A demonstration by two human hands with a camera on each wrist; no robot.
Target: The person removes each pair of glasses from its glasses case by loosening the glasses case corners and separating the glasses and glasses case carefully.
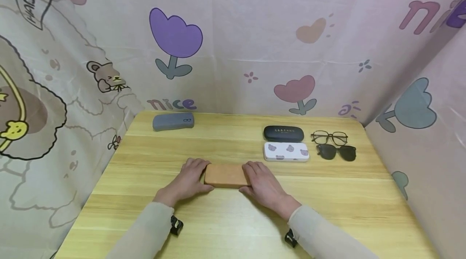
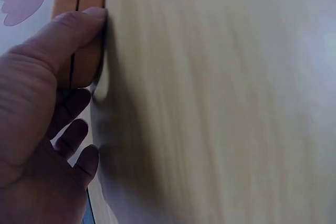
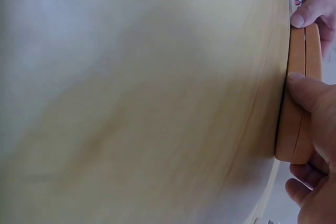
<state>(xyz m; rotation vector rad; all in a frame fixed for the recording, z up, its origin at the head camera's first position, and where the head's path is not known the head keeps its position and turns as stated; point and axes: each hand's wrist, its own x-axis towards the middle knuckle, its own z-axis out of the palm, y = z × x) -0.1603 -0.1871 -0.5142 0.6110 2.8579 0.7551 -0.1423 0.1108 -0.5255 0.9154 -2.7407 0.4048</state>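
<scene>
The orange case lies closed on the wooden table, in front of me near the middle; a thin seam shows along its side, and its contents are hidden. I grip its left end with my left hand and its right end with my right hand, thumbs on the near side, my hands covering both ends. The left wrist view cuts the case off at the top edge. Beyond my right hand lies a white bear-print case, with a black case just behind it, its gold lettering too small to read. Beside them are clear glasses and sunglasses. A grey-blue case lies at the far left. My sleeves partly hide black objects at my wrists, which I cannot make out. Behind hangs a printed cloth, cropped by the picture's edges.
</scene>
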